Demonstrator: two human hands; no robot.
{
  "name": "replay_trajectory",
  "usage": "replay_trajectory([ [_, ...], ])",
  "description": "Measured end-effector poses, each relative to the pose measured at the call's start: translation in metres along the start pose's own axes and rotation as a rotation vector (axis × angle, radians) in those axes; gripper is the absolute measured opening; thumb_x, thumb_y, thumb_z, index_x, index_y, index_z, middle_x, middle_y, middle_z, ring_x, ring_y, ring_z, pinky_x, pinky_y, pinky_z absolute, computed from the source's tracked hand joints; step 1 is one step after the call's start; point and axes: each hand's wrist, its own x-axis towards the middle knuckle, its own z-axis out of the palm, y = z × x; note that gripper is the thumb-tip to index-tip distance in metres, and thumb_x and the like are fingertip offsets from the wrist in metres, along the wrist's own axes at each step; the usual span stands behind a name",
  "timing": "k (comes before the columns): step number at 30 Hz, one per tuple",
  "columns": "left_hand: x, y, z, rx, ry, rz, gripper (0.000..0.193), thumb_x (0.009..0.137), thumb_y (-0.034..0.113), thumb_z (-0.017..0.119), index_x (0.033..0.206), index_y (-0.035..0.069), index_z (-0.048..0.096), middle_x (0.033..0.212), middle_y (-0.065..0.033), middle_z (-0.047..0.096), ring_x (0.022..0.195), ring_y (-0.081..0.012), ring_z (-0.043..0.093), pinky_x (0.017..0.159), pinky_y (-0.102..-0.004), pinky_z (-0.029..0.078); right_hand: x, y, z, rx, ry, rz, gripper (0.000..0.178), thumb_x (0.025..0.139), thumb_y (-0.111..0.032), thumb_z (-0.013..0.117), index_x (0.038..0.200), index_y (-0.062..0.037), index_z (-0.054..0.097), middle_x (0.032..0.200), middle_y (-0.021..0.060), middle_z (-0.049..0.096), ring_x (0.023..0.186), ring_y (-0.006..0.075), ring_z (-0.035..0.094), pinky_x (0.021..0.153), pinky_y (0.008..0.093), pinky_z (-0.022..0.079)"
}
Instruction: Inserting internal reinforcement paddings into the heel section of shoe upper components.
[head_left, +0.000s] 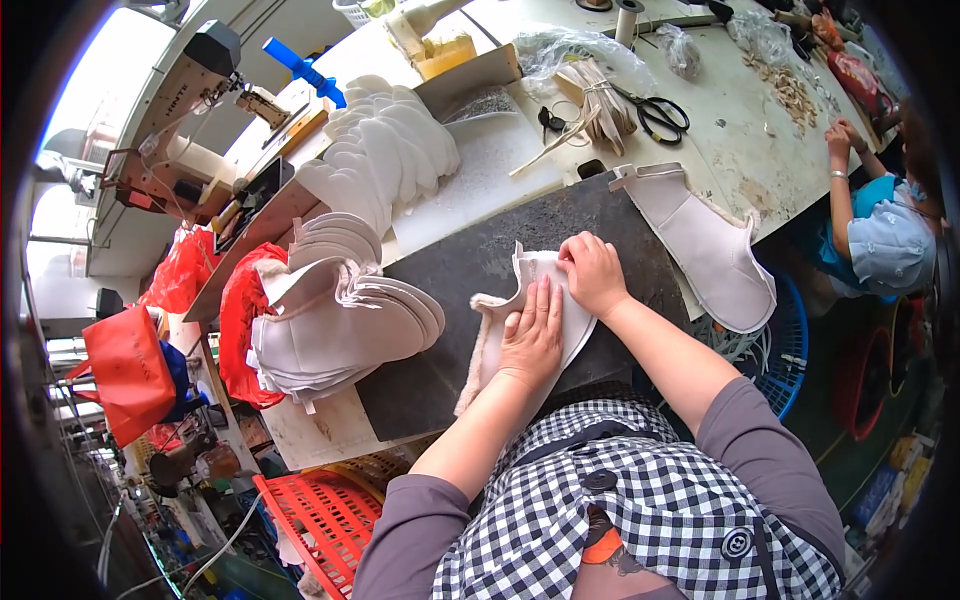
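Your left hand point(533, 335) lies flat, its grip released, over the pale fleece-edged piece point(576, 322) on the dark board point(410, 400), hiding its middle; your right hand point(594, 275) bends at its upper edge, the thumb obscured, so I cannot tell whether that grip pinches it.

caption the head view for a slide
The left hand lies flat on a pale, fleece-edged piece, the right hand at its upper edge, beside a stack of similar pieces.
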Motion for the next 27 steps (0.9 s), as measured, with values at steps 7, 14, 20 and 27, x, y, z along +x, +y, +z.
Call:
replay_trajectory([
  [7,-0.019,-0.007,0.039,-0.235,0.325,0.007,0.043,0.083,0.017,0.053,0.124,0.007,0.053,0.140,-0.0121,0.046,0.136,-0.0222,0.039,0.094,-0.0388,0.033,-0.022,-0.018,0.006,0.205,0.022,-0.307,0.035,0.090,-0.014,0.053,0.125,-0.0101,0.052,0.116,0.0118,0.061,0.111,0.0288,0.057,0.102,0.0450,0.038],
  [14,-0.005,-0.010,0.022,-0.285,0.215,0.007,0.025,0.081,0.015,0.059,0.106,0.012,0.055,0.126,-0.0060,0.056,0.126,-0.0196,0.049,0.092,-0.0380,0.035,-0.033,-0.004,-0.008,-0.101,-0.201,-0.229,0.058,0.096,-0.036,0.047,0.147,-0.0113,0.034,0.144,0.0081,0.046,0.135,0.0246,0.039,0.117,0.0458,0.017],
  [20,-0.007,-0.009,0.015,-0.305,0.227,-0.036,0.027,0.079,0.013,0.060,0.105,0.010,0.054,0.121,-0.0066,0.055,0.126,-0.0207,0.049,0.091,-0.0386,0.035,-0.075,0.003,-0.030,-0.406,-0.266,-0.069,0.070,0.096,-0.042,0.045,0.152,-0.0094,0.018,0.158,0.0028,0.021,0.146,0.0258,0.015,0.118,0.0499,0.003],
  [27,-0.034,0.020,-0.016,-0.385,-0.098,0.086,0.076,0.087,0.042,0.057,0.145,0.003,0.030,0.155,-0.0136,0.023,0.146,-0.0242,0.019,0.115,-0.0444,0.019,-0.021,-0.012,-0.025,-0.146,-0.143,-0.165,0.080,0.076,-0.014,0.072,0.146,-0.0108,0.032,0.150,0.0083,0.037,0.139,0.0299,0.031,0.113,0.0515,0.021],
])
